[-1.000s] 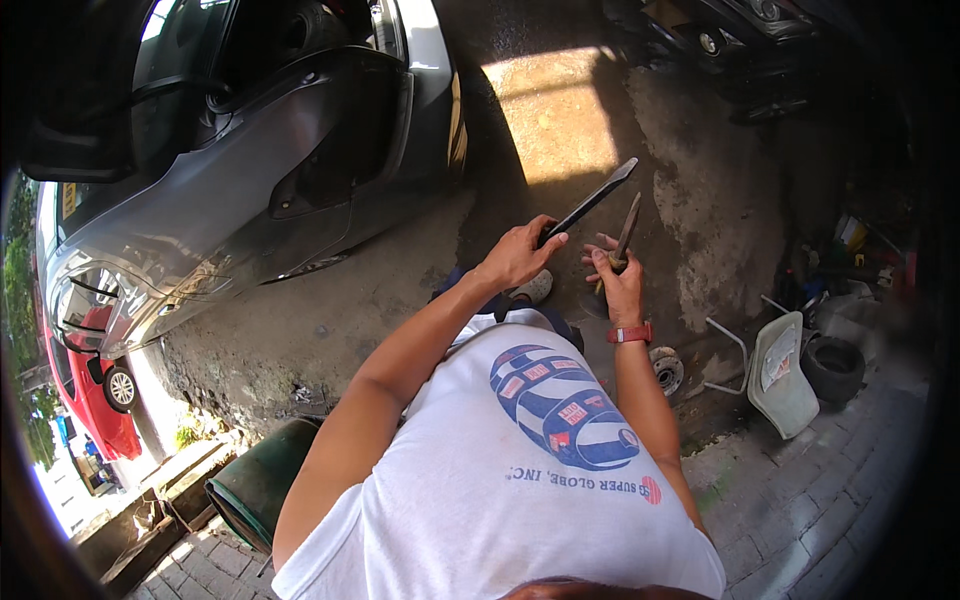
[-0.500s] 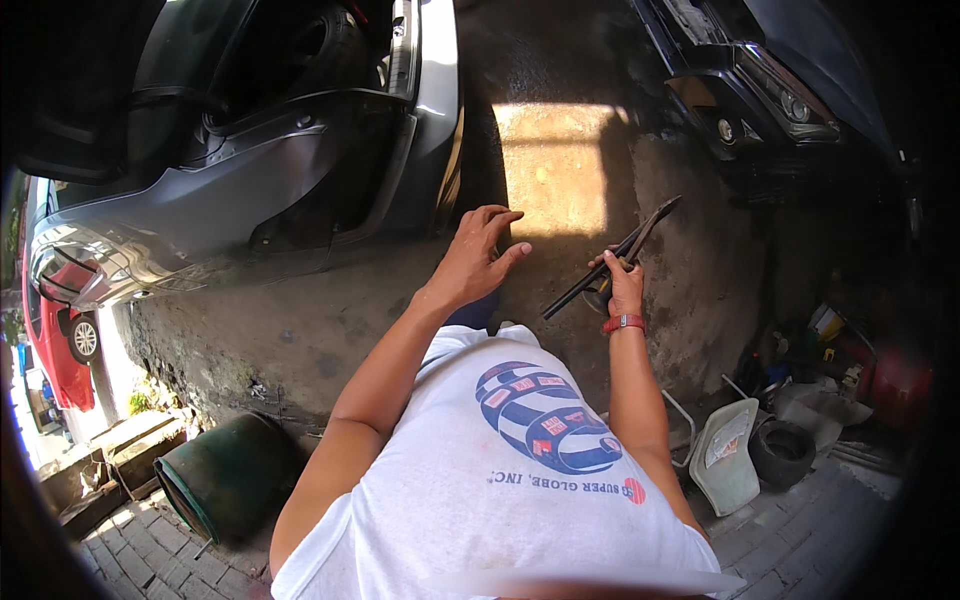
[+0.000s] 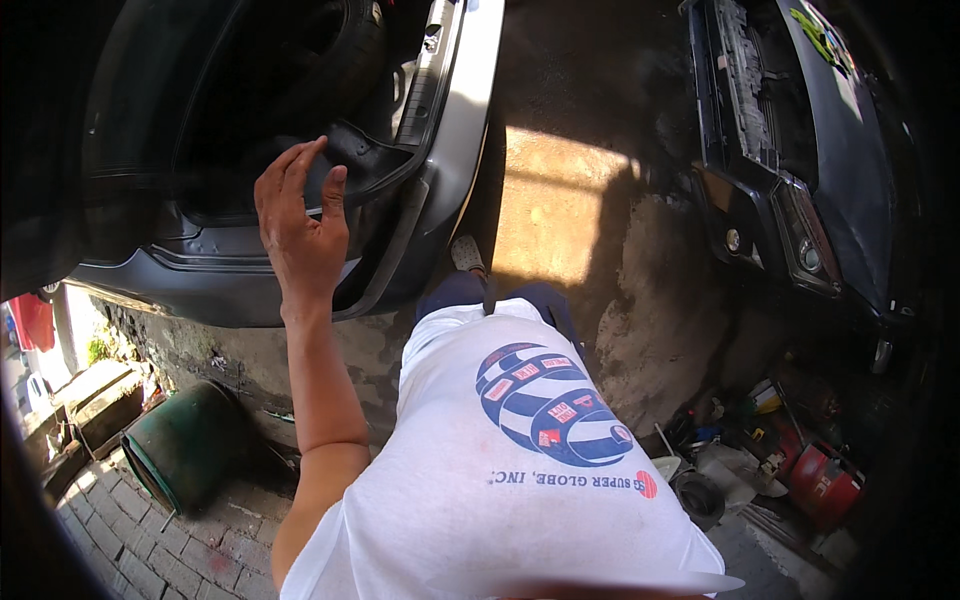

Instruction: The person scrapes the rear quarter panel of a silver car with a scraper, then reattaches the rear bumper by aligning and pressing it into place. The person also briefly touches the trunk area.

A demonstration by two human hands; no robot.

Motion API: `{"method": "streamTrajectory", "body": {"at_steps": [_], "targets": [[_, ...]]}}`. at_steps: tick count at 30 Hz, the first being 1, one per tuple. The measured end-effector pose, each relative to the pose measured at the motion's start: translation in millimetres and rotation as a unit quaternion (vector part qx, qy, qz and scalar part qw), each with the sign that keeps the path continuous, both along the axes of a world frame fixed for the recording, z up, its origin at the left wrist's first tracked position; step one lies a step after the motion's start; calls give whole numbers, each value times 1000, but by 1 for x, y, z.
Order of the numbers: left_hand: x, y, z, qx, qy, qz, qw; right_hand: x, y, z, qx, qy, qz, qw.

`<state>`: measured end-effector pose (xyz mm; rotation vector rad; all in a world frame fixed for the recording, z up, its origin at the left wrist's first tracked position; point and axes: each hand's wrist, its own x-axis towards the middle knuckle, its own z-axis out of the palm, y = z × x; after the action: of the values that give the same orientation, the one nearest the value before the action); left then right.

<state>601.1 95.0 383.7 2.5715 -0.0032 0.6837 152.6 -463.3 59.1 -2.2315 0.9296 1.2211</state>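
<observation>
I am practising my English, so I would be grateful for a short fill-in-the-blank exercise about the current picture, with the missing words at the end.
1. The only hand in view, raised near the grey car, is the person's ____ one.
2. The sunlit patch of ground lies ____ the grey car and the dark car.
3. The drum lying at the lower left is ____ in colour.
4. The main colour of the person's T-shirt is ____.

Missing words: left; between; green; white.

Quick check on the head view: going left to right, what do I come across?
Green drum → the person's open left hand → light-coloured shoe → sunlit patch of ground → dark car with an exposed front.
</observation>
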Motion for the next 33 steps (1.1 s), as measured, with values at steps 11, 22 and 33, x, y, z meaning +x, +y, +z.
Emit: {"method": "streamTrajectory", "body": {"at_steps": [11,22,33], "targets": [[53,15,-42,108,174,240,949,387,-43,22,-2,-74,179,981],[83,9,-57,211,216,389,870,896,37,72,-38,-117,806,580],[88,13,-59,212,290,430,828,1004,407,48,125,-320,851,396]]}}
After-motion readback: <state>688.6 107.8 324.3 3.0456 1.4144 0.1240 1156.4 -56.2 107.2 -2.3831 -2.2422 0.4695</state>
